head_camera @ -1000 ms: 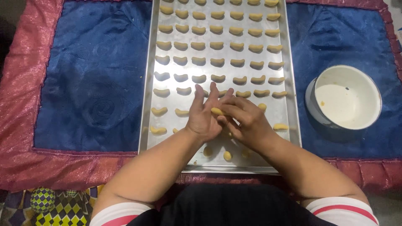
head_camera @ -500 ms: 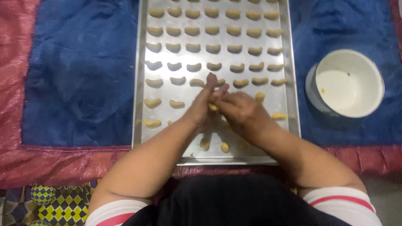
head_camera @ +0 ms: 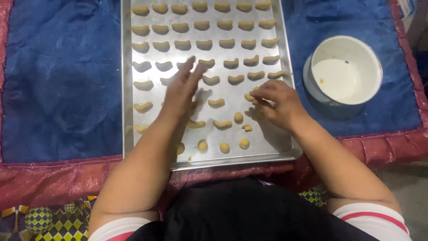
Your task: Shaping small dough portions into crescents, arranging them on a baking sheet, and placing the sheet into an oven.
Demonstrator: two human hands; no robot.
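A metal baking tray lies on a blue cloth and carries rows of small crescent-shaped dough pieces. Near its front edge sit several round dough balls. My left hand hovers flat over the tray's middle, fingers together and pointing away, holding nothing. My right hand is over the tray's right side. Its fingertips pinch a curved dough piece just above the tray surface, beside the end of a row.
A white round bowl, almost bare inside, stands on the blue cloth right of the tray. A red shiny border runs along the cloth's near edge. A patterned mat shows at the bottom left.
My hands were pressed together over the tray's middle. Now they have parted: the right hand has gone to the right with a dough piece, and the left stays flat over the centre.
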